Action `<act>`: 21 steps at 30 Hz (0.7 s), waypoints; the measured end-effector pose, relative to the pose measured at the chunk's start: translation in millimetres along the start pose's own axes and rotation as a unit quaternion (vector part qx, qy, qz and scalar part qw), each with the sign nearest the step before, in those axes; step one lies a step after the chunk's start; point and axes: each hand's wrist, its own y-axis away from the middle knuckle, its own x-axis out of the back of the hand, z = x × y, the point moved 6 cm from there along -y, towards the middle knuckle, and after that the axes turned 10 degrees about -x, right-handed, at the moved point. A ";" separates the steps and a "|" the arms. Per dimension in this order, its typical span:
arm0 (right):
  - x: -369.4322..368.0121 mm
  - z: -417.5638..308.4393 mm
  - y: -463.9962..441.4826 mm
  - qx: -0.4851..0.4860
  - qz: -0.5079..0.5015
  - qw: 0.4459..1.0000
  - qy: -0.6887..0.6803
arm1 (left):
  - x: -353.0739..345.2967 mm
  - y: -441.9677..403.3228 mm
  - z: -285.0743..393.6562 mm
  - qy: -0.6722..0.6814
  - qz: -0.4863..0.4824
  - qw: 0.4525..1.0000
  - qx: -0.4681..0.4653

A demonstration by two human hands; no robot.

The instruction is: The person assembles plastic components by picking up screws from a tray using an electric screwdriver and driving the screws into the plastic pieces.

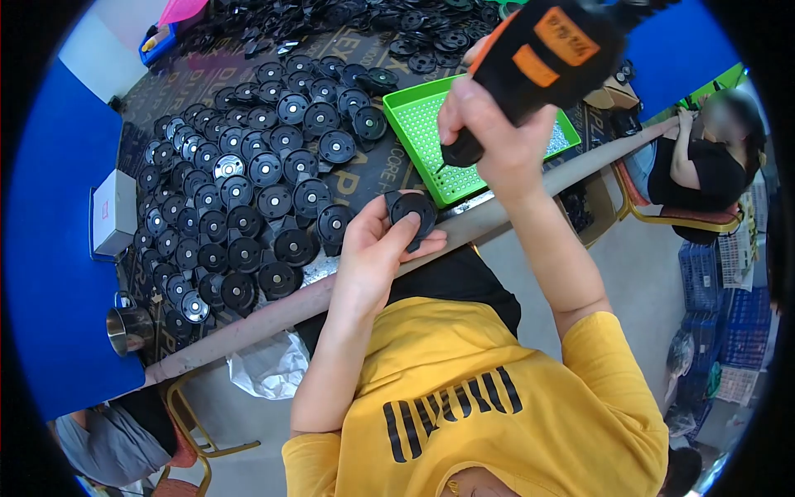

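Observation:
My left hand point(374, 242) holds a round black plastic disc part point(411, 217) near the table's front edge, thumb pressed on its face. In my right hand point(503, 137) is a black electric screwdriver point(542, 62) with orange labels, its thin bit pointing down over a green perforated tray point(403, 112). The bit is apart from the disc part. Small shiny pieces, too small to name, lie at the right side of the tray. Left of my hands, many similar black disc parts point(265, 168) with metal centres cover the table.
A heap of black parts point(348, 18) lies at the back. A white box point(114, 213) and a metal cup point(130, 329) stand at the left by a blue partition point(50, 248). A padded rail point(240, 325) runs along the front edge. Another person point(704, 157) sits at the right.

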 end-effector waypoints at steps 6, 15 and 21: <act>-9.9 -29.7 2.6 0.020 -0.104 0.986 -0.129 | -0.2 -0.7 -0.9 -0.012 0.000 1.000 -0.012; -33.0 -37.0 17.8 -0.036 -0.129 0.986 -0.097 | -2.3 0.3 0.8 -0.021 0.003 1.000 -0.007; -33.0 -21.9 13.6 -0.015 -0.116 0.991 -0.061 | -1.9 0.0 -1.1 -0.022 -0.003 1.000 -0.009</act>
